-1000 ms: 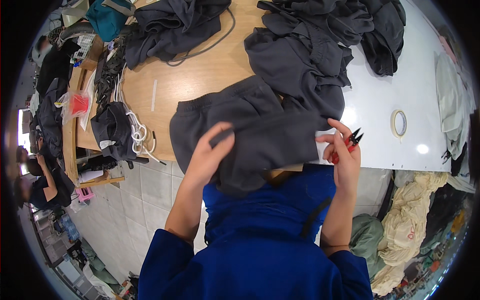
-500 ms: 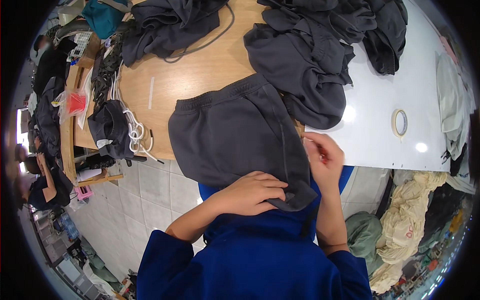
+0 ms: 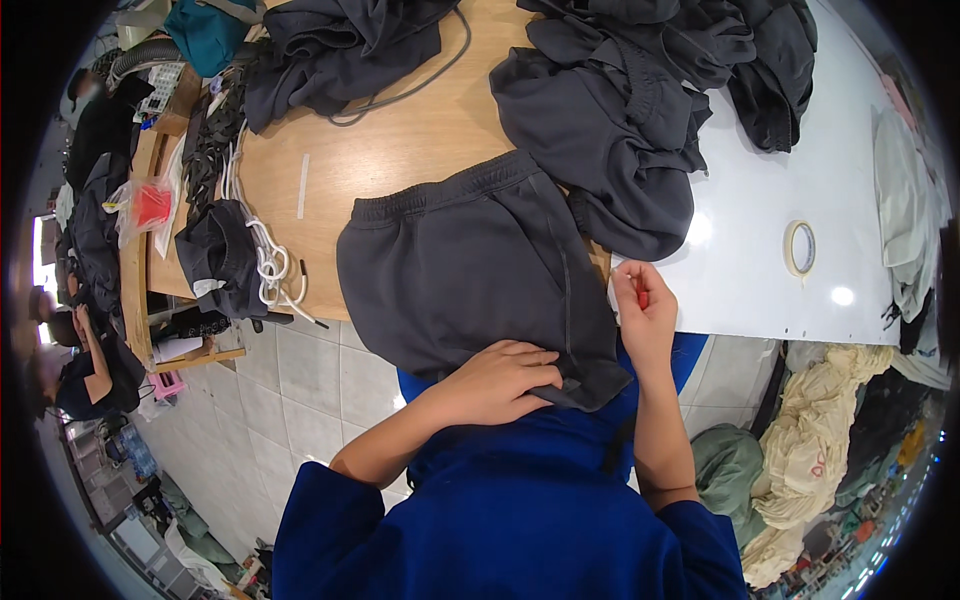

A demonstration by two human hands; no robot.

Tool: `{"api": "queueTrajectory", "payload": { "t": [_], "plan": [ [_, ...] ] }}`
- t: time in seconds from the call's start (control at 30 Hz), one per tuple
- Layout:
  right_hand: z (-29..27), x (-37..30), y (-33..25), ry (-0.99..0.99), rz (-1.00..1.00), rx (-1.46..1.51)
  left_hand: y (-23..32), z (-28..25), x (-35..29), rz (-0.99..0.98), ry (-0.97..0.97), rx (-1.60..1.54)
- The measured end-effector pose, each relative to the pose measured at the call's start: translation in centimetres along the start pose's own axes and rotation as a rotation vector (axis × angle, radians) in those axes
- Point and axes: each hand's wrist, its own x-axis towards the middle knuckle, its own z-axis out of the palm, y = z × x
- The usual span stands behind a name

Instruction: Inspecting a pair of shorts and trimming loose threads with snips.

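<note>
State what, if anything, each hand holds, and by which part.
Right hand: a red tool, mostly hidden; gripped part cannot be told. Left hand lies on the lower edge of the grey garment; gripping is unclear.

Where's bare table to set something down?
Most room: white tabletop right of the right hand, around the tape roll, nearer than the heaped dark garments. Second: wood tabletop between the white cords and the waistbanded garment under the left hand. Crowded: far side, under heaped garments; left edge, cords and cloth.
</note>
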Motion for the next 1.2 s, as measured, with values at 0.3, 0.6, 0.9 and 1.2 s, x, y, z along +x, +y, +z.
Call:
{"api": "queueTrajectory", "payload": {
  "t": [0.3, 0.6, 0.9, 1.2],
  "plan": [
    [-4.4, 0.7, -0.4, 0.363, -0.136, 0.279, -2.1, -5.5, 0.1, -0.463, 0.791, -1.336],
    [-1.9, -1.3, -0.9, 0.041, -0.224, 0.159, -3.2, -7.7, -0.2, -0.352, 0.796, -1.612],
    [1.8, -2.9, -4.0, -0.312, -0.267, 0.146, -1.0, -6.4, -0.4, -0.264, 0.705, -1.780],
    [3.2, -3.6, -5.6, -0.213, -0.672, -0.292, 2.7, -4.6, 1.4, -0.241, 0.684, -1.781]
  ]
}}
